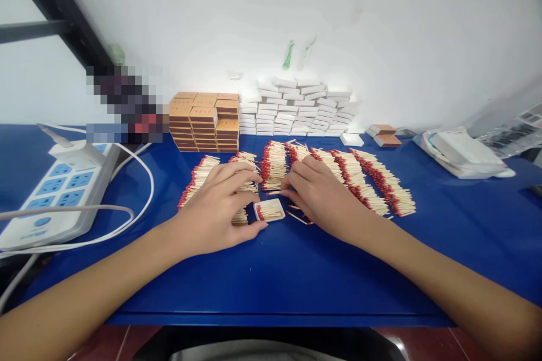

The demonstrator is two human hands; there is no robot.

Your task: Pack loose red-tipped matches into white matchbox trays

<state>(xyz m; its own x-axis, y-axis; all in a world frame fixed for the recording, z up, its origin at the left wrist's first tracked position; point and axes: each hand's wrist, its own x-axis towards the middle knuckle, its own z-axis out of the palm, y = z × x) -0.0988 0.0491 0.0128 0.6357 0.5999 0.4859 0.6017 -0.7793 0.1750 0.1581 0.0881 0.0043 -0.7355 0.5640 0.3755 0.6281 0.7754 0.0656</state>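
A small white matchbox tray (pixel 270 210) lies on the blue table (pixel 254 276), with red-tipped matches (pixel 266 213) inside it. My left hand (pixel 220 206) is just left of the tray, thumb and fingers apart, over the left rows of matches. To the right of the tray, my right hand (pixel 317 192) has its fingers bent together at the match rows, near a single match; what they hold, if anything, is hidden. Long rows of loose matches (pixel 273 163) stretch across the table beyond and beside both hands. A few stray matches (pixel 300 216) lie near my right hand.
Brown matchboxes (pixel 203 118) are stacked at the back left, beside a pile of white trays (pixel 296 110). Two brown boxes (pixel 386 138) and a white packet (pixel 463 152) lie at the right. A power strip (pixel 63 186) with looping cables (pixel 148 180) occupies the left.
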